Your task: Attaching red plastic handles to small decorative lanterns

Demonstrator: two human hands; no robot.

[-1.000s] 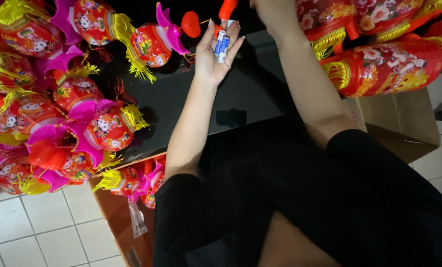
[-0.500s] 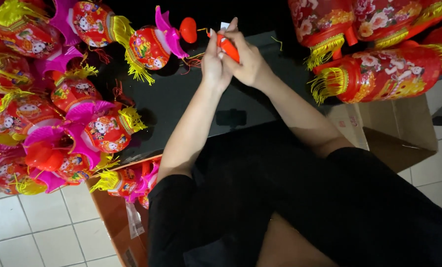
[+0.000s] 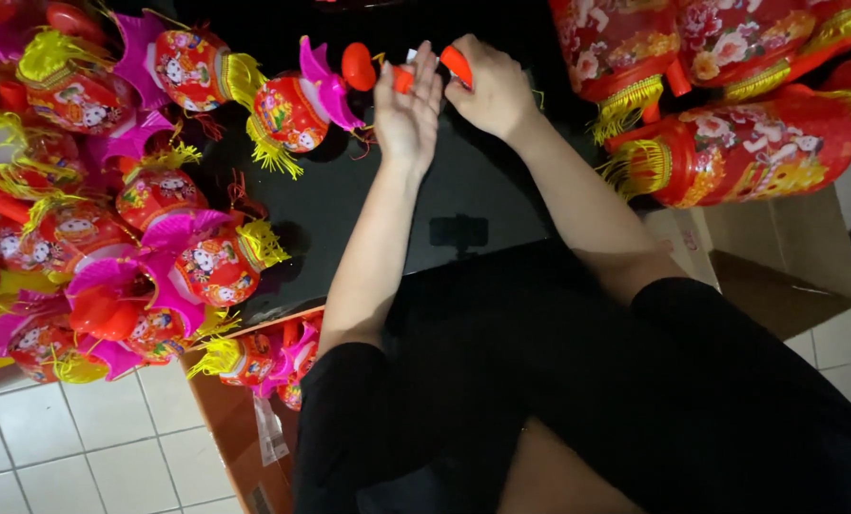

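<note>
The person is at the fitting stage of assembling a small toy lantern, both hands raised over a dark, glossy black tabletop (image 3: pixel 349 205). The left hand (image 3: pixel 408 116) stands with flat, loosely open fingers, palm turned toward the other hand, steadying a short orange plastic stick (image 3: pixel 401 78) that seems joined to a round red plastic cap (image 3: pixel 358 65); how firmly it holds the stick cannot be told. The right hand (image 3: pixel 490 91) is curled closed around a smooth orange-red plastic handle piece (image 3: pixel 457 64), pinched at its upper end, just beside the left fingertips. Judging by this, the next move calls for lining the two plastic ends up squarely and pressing them together without bending the stick.

A shiny red and magenta lantern with frilly yellow fringe (image 3: pixel 292 109) lies near the cap. A brown cardboard box (image 3: pixel 777 257) sits at the right.
</note>
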